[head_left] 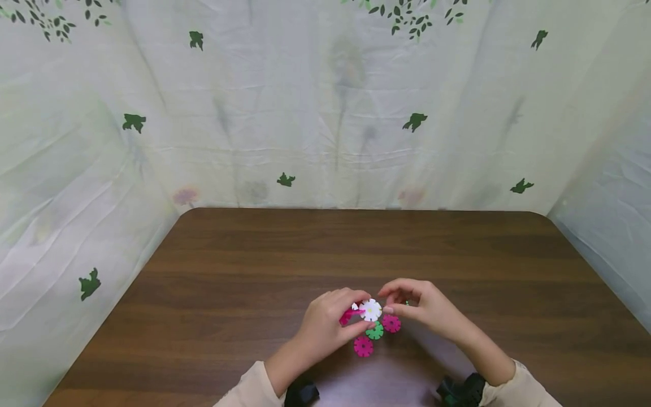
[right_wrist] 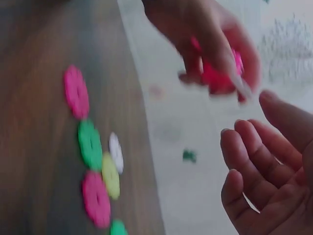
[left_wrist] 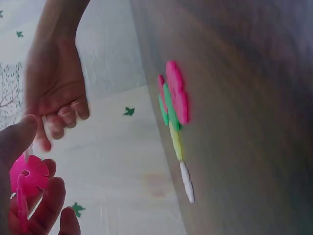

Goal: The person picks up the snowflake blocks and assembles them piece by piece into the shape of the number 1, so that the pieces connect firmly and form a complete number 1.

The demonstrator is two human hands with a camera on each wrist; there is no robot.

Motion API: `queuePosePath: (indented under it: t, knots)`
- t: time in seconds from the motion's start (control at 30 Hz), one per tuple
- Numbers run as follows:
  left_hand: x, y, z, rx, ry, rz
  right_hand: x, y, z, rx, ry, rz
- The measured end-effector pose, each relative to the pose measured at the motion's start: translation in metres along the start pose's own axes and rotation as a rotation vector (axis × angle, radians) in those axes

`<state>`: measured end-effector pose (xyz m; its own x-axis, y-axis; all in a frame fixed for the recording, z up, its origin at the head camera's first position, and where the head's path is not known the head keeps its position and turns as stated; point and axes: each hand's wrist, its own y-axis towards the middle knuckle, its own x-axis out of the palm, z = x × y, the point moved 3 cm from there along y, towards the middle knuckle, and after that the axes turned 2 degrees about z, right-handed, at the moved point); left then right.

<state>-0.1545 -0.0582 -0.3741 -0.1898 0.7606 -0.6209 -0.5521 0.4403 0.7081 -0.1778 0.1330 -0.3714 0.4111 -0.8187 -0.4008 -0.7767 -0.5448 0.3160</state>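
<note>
Nearest my head camera I see 2 cream cloth sleeves (head_left: 251,387), softly creased, with black wrist gear (head_left: 301,393) just behind the hands. Between the hands and a little closer to me, a pink disc (head_left: 363,346) lies flat, a green disc (head_left: 374,330) just beside it, and a 2nd pink disc (head_left: 391,323) below the right fingertips. They look like smooth, thin plastic, round with notched, petal-like rims. The right wrist view also gives me a yellow disc (right_wrist: 111,176) and a loose white disc (right_wrist: 116,152) near these. The left hand (head_left: 330,322) pinches a pink and white piece (head_left: 372,310) above the table: a bright white round with pink parts meeting it edge-on. Just beside it, the right hand (head_left: 427,308) has its fingers loosely bent, thumb apart; I cannot tell whether it touches. Beyond both hands stretch the brown wood-grained table (head_left: 229,316) and pale, wrinkled cloth (head_left: 305,85) with dark green prints (head_left: 415,121).
</note>
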Motion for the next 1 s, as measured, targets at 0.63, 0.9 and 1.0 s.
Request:
queuePosePath:
  t: [0.63,0.9,1.0]
  knots:
    - [-0.010,0.002,-0.016,-0.025,0.056,0.048,-0.029,-0.010,0.081,0.173,-0.280,-0.131]
    - [-0.010,0.002,-0.015,-0.032,0.062,0.036,-0.028,-0.008,0.077,0.206,-0.231,-0.132]
    - [-0.009,0.002,-0.016,-0.046,0.059,0.028,-0.028,-0.007,0.072,0.203,-0.161,-0.128]
